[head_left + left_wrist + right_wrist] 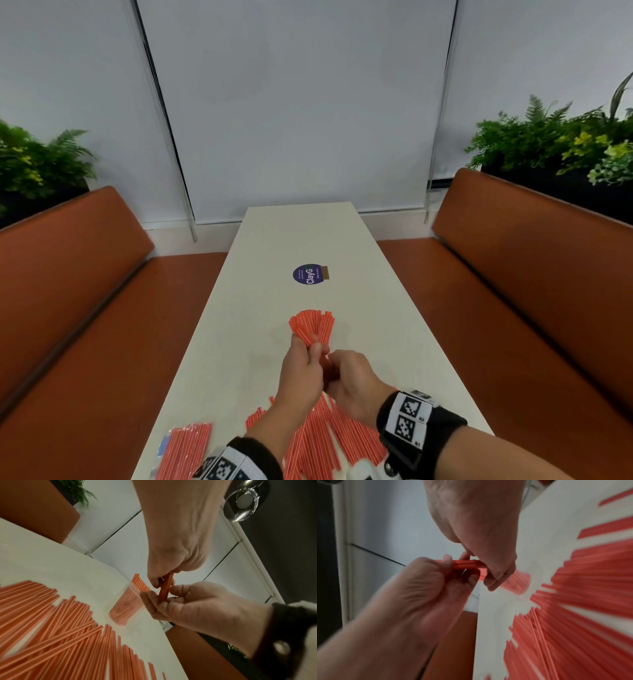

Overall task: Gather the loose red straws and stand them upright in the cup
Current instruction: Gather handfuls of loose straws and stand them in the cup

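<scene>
A clear cup [126,601] with several red straws [311,325] fanned upright in it stands mid-table, just beyond my hands. My left hand [301,366] and right hand [349,380] meet above the table, and both pinch one small bundle of red straws [165,588]. In the right wrist view the bundle [467,564] runs between my right hand [488,574] and my left hand [453,566]. Many loose red straws [318,438] lie spread on the white table [394,325] under my forearms. The cup's lower part is hidden behind my left hand in the head view.
A plastic packet of red straws [185,448] lies at the table's near left edge. A round purple sticker [308,274] sits farther up the table. Orange benches [85,308] flank both long sides, with plants [565,144] behind them.
</scene>
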{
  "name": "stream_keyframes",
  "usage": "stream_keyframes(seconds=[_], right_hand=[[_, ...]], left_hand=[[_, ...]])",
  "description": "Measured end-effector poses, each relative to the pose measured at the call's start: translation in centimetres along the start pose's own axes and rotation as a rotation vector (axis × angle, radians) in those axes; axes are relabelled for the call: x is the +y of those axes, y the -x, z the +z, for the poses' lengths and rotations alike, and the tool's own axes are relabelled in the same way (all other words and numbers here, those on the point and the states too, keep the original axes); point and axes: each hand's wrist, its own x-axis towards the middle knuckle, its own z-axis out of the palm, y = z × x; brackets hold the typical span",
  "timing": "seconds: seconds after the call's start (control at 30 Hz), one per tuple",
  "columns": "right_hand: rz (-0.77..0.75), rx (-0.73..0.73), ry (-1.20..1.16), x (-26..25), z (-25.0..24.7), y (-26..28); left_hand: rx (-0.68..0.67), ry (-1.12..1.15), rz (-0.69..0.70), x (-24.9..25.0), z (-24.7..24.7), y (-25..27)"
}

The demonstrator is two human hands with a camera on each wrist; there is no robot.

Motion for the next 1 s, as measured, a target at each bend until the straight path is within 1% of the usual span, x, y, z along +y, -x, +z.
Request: stream_keyframes(seconds=[0.07,0.1,0.2,0.23,0.33,0.4,0.43,0.5,0.57,0.63,0.7,0.87,0.93,1.0], right_hand=[[-0.033,0.013,0.115,-0.5,0.1,-1.0],[-0.063,0.043,0.252,-0.7,0.1,-1.6],[-0.208,0.197,0.84,-1.4,0.1,-3.1],[-0.247,0.234,0.958,-1.5,0.0,-3.5],[-0.304,0.279,1.174,-1.6,-0.6,-5.1],[-0.289,0.231,1.21,-1.3,-0.9,-6.8],[-0.264,0.205,1.184,-1.1,-0.9,-7.8],[-0.231,0.216,1.122,-0.6,-0.8,-10.0],[-0.274,0.242,1.084,0.0,-1.1,-12.0],[-0.322,0.224,1.094,0.6,-1.4,-13.1],[-0.385,0.232,1.098,0.7,-0.9,-12.8],[-0.43,0.222,1.168,1.2,-0.8,-12.2],[-0.446,0.184,1.213,1.0,-0.8,-12.1],[-0.428,0.129,1.237,0.9,-0.7,-12.0]], left_hand=[[0.03,-0.003,0.005,0.5,-0.2,-1.1],[0.056,-0.005,0.014,0.7,-0.4,-1.8],[0.154,-0.06,0.065,0.8,-1.0,-4.3],[0.177,-0.092,0.082,0.7,-1.1,-5.1],[0.198,-0.184,0.096,-0.1,-1.0,-6.9],[0.181,-0.246,0.092,-0.6,-0.7,-7.8],[0.164,-0.283,0.083,-0.9,-0.4,-8.2],[0.121,-0.369,0.055,-1.3,0.0,-8.9],[0.08,-0.433,0.031,-1.5,0.4,-9.4],[0.056,-0.471,0.014,-1.5,0.7,-9.8],[0.044,-0.505,0.002,-1.5,0.9,-10.2],[0.035,-0.537,-0.014,-1.7,0.9,-10.5],[0.056,-0.552,0.016,-1.7,0.7,-10.4],[0.102,-0.579,0.065,-1.8,0.4,-10.2]])
